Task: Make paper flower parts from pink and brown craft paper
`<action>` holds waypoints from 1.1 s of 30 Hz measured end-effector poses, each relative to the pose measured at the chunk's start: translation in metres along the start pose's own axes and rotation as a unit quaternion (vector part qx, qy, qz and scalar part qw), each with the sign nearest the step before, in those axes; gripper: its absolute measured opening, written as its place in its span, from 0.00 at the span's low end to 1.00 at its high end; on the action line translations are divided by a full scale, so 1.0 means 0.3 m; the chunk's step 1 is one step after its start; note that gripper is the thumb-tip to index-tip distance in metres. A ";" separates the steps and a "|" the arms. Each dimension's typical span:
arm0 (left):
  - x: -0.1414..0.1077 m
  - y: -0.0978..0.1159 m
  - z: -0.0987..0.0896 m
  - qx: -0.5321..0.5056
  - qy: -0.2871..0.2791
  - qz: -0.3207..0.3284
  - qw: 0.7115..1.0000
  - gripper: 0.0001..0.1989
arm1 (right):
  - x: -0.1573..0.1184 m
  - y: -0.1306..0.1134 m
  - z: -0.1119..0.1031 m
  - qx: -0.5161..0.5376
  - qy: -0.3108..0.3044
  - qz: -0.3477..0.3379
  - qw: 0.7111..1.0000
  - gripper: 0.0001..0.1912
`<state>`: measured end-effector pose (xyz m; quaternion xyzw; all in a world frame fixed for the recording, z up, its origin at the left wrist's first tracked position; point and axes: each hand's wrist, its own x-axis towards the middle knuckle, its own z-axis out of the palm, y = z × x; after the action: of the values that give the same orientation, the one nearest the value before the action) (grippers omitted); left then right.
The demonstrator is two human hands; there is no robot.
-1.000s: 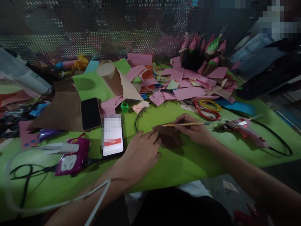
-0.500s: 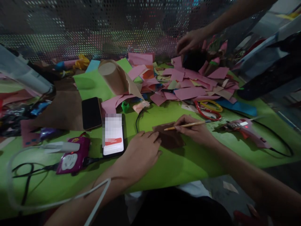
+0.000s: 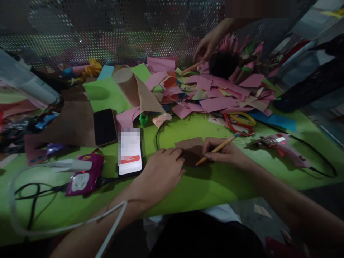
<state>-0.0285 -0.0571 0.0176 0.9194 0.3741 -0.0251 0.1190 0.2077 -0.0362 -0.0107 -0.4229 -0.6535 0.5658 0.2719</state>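
Observation:
My right hand [image 3: 224, 154] grips a wooden pencil [image 3: 220, 147], its sharpened tip pointing down at the lower part of a small brown piece of card or paper [image 3: 191, 144]. Flat on the table, my left hand [image 3: 164, 165] has its fingers stretched out, the fingertips at the left edge of the brown piece. Both hands throw shadow over that piece, so any marks on it cannot be made out. A phone with a lit screen [image 3: 131, 150] lies just left of my left hand.
A pink glue gun [image 3: 288, 150] with a red light lies right, near red-handled scissors [image 3: 236, 127]. Pink paper scraps [image 3: 217, 104] and a brown paper roll [image 3: 126, 84] cover the back. A purple power strip [image 3: 86, 175] sits left. Another person's hand [image 3: 209, 44] reaches in.
My right hand has swung the pencil steeper, its tip moving down and slightly right over the brown piece. The other person's hand has shifted left, now beside an orange stick. My left hand stays put.

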 end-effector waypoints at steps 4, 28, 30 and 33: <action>-0.001 0.001 -0.005 -0.007 -0.007 -0.001 1.000 0.12 | -0.002 0.000 0.001 0.007 0.020 0.005 1.000 0.11; -0.010 -0.001 -0.007 -0.010 -0.010 -0.011 1.000 0.10 | 0.104 0.052 0.032 -0.039 0.202 -0.040 0.978 0.09; -0.011 -0.001 -0.011 -0.005 -0.011 -0.011 1.000 0.10 | 0.104 0.054 0.032 -0.045 0.197 -0.049 0.978 0.08; -0.014 -0.004 -0.013 -0.002 -0.004 -0.006 1.000 0.10 | 0.102 0.052 0.028 -0.054 0.192 -0.057 0.978 0.08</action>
<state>-0.0326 -0.0581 0.0216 0.9169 0.3788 -0.0284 0.1225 0.1895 -0.0142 -0.0314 -0.5001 -0.6415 0.4215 0.4010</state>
